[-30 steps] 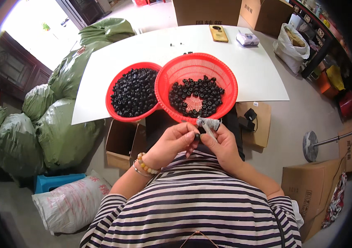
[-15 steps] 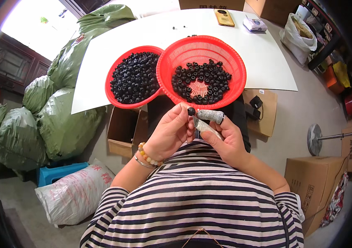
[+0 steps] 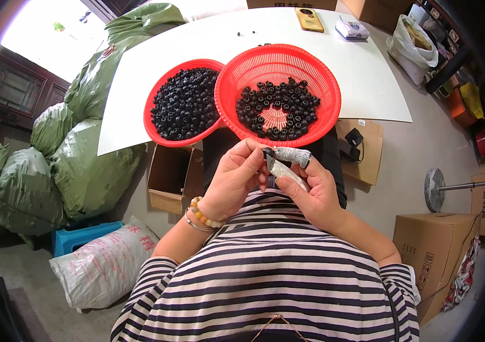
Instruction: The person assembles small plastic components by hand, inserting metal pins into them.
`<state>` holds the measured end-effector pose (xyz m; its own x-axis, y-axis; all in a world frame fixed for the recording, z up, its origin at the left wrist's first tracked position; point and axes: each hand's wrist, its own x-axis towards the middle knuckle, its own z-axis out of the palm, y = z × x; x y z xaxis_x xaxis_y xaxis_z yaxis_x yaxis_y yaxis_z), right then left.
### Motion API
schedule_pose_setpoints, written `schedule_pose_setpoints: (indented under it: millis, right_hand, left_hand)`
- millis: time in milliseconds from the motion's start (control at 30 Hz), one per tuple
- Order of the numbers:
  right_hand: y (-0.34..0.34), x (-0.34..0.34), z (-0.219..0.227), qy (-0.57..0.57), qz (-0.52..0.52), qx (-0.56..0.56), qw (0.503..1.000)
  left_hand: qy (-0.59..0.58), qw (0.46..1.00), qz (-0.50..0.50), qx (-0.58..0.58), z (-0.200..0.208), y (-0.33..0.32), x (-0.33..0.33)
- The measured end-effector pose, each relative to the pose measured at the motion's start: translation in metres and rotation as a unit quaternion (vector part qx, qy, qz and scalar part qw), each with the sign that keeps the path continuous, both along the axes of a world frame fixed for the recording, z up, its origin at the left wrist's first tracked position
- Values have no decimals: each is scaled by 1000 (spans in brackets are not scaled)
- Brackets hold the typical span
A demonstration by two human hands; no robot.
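Note:
In front of my belly, my left hand (image 3: 232, 178) pinches a small black ring-like part (image 3: 268, 152) between thumb and fingertips. My right hand (image 3: 317, 194) grips a small knife (image 3: 282, 172) with a pale wrapped handle, and its blade lies against the black part. Grey wrapping (image 3: 292, 155) covers the right index finger. Just beyond the hands, a red slotted basket (image 3: 331, 71) holds many black parts with ring-shaped openings. Beside it on the left, a red basin (image 3: 149, 117) is filled with similar black pieces.
Both containers sit at the near edge of a white table (image 3: 367, 85). A phone (image 3: 309, 20) and a white packet (image 3: 352, 28) lie at its far side. Green sacks (image 3: 91, 171) crowd the left; a cardboard box (image 3: 430, 245) stands right. An open carton (image 3: 168, 176) is below the table.
The black part has turned slightly in my left fingers, and the knife blade now sits closer against it. Both hands stay nearly in place.

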<state>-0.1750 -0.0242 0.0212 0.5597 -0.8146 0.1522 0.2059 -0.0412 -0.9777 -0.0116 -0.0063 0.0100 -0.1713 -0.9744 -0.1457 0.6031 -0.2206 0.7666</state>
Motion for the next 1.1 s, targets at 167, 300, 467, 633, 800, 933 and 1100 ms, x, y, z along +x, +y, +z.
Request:
schedule_pose_setpoints:
  millis: [167, 300, 467, 633, 800, 933, 1100]
  right_hand:
    - [1, 2, -6, -19, -21, -11, 1000]
    - [1, 2, -5, -14, -25, -18, 999]
    - [1, 2, -7, -33, -12, 12, 999]
    - [1, 2, -8, -37, -11, 32, 999]
    - [0, 0, -4, -48, 4, 51, 998]
    - [1, 0, -8, -54, 22, 55, 997]
    - [1, 1, -3, -71, 19, 74, 995]
  left_hand:
    - [-31, 999, 4, -20, -2, 0, 0]
    - [-88, 995, 8, -43, -3, 0, 0]
    - [-134, 987, 13, -82, -4, 0, -1]
    - [-166, 980, 13, -109, -4, 0, -2]
    - [-166, 978, 18, -126, -6, -1, -3]
    - [-169, 975, 19, -145, -7, 1, -3]
    - [-163, 977, 13, -134, -9, -1, -2]
